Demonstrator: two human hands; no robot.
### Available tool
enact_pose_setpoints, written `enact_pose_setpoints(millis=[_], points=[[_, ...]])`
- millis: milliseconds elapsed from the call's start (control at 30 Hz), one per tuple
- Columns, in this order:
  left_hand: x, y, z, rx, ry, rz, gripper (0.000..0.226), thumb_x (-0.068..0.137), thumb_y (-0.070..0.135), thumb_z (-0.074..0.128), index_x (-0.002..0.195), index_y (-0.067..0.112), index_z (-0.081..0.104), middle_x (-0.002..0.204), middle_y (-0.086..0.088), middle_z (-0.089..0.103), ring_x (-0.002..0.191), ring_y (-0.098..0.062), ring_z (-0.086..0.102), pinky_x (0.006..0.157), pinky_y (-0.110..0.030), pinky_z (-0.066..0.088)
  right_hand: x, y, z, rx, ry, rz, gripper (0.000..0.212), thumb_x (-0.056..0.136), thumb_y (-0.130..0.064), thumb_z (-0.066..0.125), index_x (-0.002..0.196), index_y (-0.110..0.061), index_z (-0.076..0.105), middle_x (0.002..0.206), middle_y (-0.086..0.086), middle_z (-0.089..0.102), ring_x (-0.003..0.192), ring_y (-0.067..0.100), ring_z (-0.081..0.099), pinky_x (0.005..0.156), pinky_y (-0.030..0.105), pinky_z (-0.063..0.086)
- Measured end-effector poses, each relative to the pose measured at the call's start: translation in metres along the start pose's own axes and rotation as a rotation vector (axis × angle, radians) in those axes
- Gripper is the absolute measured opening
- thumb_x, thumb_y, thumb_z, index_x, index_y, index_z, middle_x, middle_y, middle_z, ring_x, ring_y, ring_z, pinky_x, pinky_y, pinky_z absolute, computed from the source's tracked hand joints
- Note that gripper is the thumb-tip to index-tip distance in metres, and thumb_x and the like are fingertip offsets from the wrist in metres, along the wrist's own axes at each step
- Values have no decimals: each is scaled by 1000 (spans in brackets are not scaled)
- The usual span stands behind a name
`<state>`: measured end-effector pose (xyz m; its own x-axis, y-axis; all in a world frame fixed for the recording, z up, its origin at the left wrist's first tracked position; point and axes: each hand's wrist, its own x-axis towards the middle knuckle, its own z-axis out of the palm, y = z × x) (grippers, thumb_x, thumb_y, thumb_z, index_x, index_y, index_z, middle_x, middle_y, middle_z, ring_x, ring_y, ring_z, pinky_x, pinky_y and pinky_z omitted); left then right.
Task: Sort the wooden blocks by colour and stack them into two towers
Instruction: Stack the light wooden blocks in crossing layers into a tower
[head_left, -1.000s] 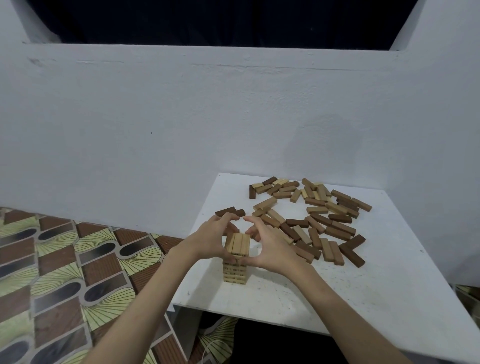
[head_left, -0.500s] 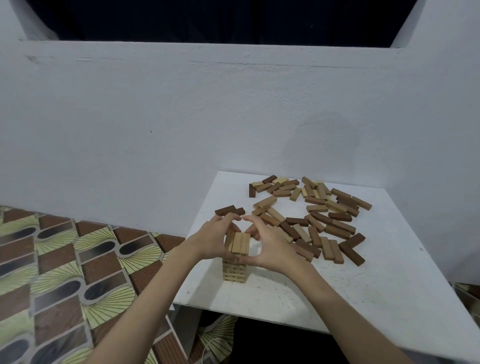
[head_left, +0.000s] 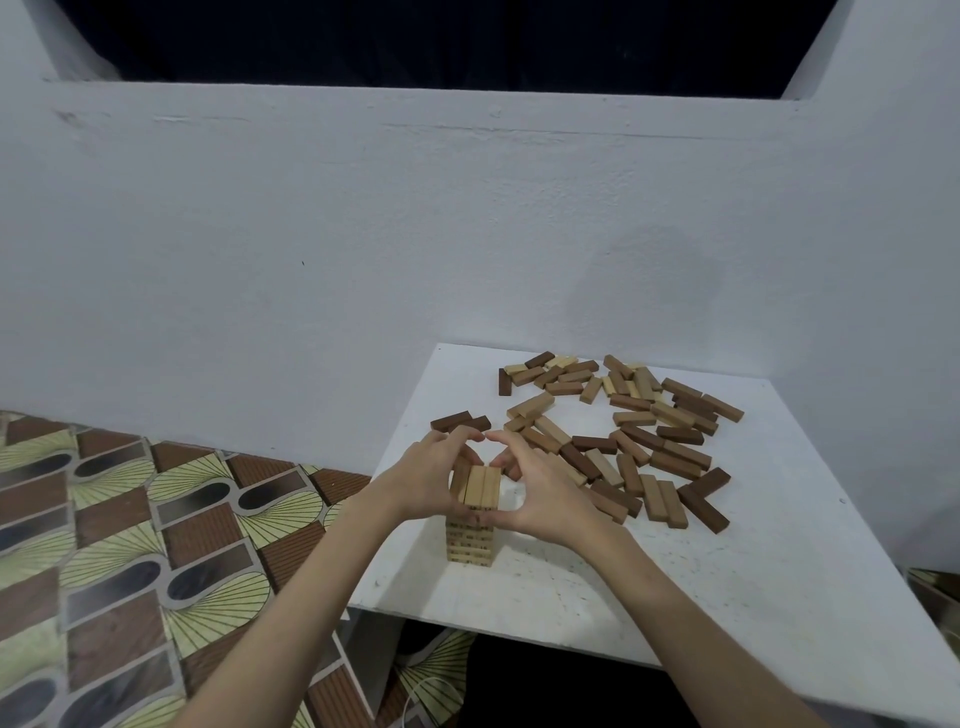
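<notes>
2 hands are cupped round the top of the pale tower (head_left: 470, 525), which stands near the front left edge of the white desk (head_left: 727, 571). Over the last second almost nothing was altered: the left hand (head_left: 428, 478) and right hand (head_left: 540, 493) were held in place, fingers curled against the top layer of 3 pale blocks (head_left: 480, 486), each grip clamped on that layer from its own side. The layer is judged to be in squaring-up, not yet released. The loose pile (head_left: 623, 431) of mixed pale and dark blocks lies behind and to the right, unsorted. 1 tower only is seen; the dark tower is not yet begun.
</notes>
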<state>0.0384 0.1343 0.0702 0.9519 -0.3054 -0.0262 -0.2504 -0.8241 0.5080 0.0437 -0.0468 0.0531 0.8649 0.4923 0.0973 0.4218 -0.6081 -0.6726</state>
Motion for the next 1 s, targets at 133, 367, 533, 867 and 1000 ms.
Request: enact_pose_setpoints(millis=[133,367,533,867,1000], points=[[-1,1,0,-9,-4,-2,85,67,28,83,135,21,33,121,8,60,118,-13,37,98,-29,37,1,0,0,0,-2,-7,86,72,-42,79,141,-35,27,110,-11,50,103,6,44,88,28,43],[0,0,-2,2,-12,-12,91,64,30,85,138,24,31,125,5,57,121,-14,36,100,-31,37,0,-2,-2,12,-9,-4,89,70,-45,79,141,-36,26,112,-10,49,103,5,43,88,28,44],[-2,-2,-7,13,-12,-41,91,63,26,86,137,25,31,120,8,58,119,-12,34,95,-25,35,0,-1,-2,10,-17,12,91,71,-41,80,143,-34,25,114,-10,49,104,4,42,90,27,42],[-3,1,-10,16,-38,-43,92,64,27,85,138,24,30,124,5,58,122,-14,34,98,-29,34,0,-2,-3,12,-31,16,91,72,-36,80,143,-34,24,118,-6,52,106,7,44,93,32,44],[-3,2,-10,-7,-46,-30,93,63,28,86,138,25,30,123,8,57,114,-10,35,94,-25,34,1,-3,-3,14,-31,15,93,70,-37,81,144,-33,25,117,-8,50,104,6,43,94,32,44]])
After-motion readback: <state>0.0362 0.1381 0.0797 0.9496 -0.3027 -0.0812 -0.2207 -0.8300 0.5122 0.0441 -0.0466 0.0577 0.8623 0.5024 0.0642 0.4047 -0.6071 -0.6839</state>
